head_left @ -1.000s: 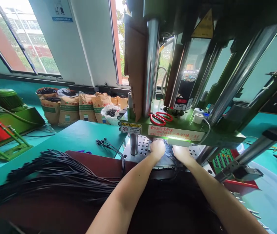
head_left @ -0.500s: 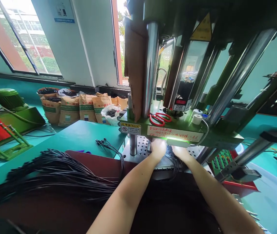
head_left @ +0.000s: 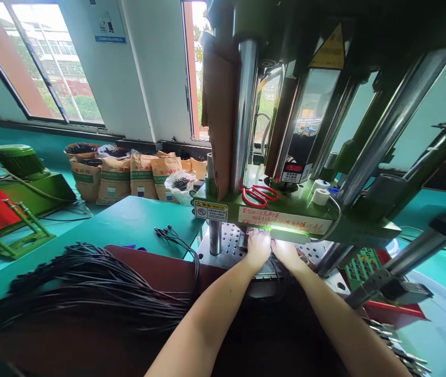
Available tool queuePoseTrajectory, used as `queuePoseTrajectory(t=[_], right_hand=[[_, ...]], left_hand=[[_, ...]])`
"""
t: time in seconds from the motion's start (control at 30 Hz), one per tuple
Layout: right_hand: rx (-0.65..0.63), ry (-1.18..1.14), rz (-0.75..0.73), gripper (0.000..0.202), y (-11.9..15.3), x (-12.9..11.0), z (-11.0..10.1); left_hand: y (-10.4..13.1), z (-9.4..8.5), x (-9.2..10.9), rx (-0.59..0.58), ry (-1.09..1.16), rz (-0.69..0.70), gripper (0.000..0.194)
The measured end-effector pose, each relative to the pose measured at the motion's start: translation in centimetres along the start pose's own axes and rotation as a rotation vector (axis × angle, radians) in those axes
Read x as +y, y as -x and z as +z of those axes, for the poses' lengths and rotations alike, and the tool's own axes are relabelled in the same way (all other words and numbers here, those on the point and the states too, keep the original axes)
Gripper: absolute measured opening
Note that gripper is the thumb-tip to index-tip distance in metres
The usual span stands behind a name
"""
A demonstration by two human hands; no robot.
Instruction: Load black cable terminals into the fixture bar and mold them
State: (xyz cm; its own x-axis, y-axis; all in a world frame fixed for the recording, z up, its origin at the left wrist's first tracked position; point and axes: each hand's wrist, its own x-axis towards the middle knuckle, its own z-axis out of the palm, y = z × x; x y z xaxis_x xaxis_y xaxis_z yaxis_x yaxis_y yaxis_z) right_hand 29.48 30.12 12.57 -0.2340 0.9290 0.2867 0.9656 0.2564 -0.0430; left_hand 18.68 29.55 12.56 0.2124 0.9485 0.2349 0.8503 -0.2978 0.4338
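Observation:
Both my hands reach in under the green press [head_left: 223, 212], above its perforated metal plate [head_left: 228, 242]. My left hand [head_left: 259, 247] has its fingers curled down, close beside a small metal block [head_left: 243, 241]. Right against it, my right hand [head_left: 286, 255] is closed too, its fingertips partly covered by the glowing lamp bar [head_left: 289, 235]. Thin black cables [head_left: 276, 269] run from beneath the hands toward my body. Glare and the hands themselves hide what the fingers grip.
A thick bundle of black cables [head_left: 100, 283] lies at left on a dark red board [head_left: 140, 262]. Several cable ends [head_left: 167, 232] rest on the green table. Red-handled scissors [head_left: 260, 195] sit on the press ledge. Metal-tipped parts [head_left: 399, 343] lie at lower right.
My right hand has shifted left, closer to my left hand, and covers more of the cables. The view has moved slightly.

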Motion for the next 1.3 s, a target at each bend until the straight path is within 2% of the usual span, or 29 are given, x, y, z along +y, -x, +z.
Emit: queuePoseTrajectory(t=[0.13, 0.27, 0.47, 0.63, 0.87, 1.1, 1.3], right_hand=[[0.024, -0.029, 0.004, 0.025, -0.5, -0.3, 0.1], [0.042, -0.046, 0.006, 0.029, -0.7, -0.3, 0.1], [0.067, -0.041, -0.02, 0.028, -0.3, 1.2, -0.1], [0.032, -0.03, -0.096, 0.029, 0.7, 2.7, -0.1], [-0.075, -0.023, -0.182, 0.036, 0.8, 2.7, 0.5], [-0.129, -0.026, -0.158, 0.037, -0.1, 2.5, 1.3], [-0.123, -0.022, -0.137, 0.037, 0.4, 3.4, -0.1]], left_hand=[[0.0, 0.2, -0.1, 0.013, 0.017, 0.02, 0.031], [-0.3, -0.4, 0.1, 0.03, 0.035, 0.032, 0.032], [-0.7, -1.0, 0.6, 0.046, 0.038, 0.011, 0.033], [-0.4, -1.1, -0.7, 0.023, 0.006, 0.079, 0.035], [-0.4, -0.8, -3.0, -0.025, -0.03, 0.256, 0.041], [-1.2, 0.6, -3.3, -0.051, -0.067, 0.229, 0.044], [-1.0, -0.7, -3.8, -0.085, -0.089, 0.196, 0.048]])
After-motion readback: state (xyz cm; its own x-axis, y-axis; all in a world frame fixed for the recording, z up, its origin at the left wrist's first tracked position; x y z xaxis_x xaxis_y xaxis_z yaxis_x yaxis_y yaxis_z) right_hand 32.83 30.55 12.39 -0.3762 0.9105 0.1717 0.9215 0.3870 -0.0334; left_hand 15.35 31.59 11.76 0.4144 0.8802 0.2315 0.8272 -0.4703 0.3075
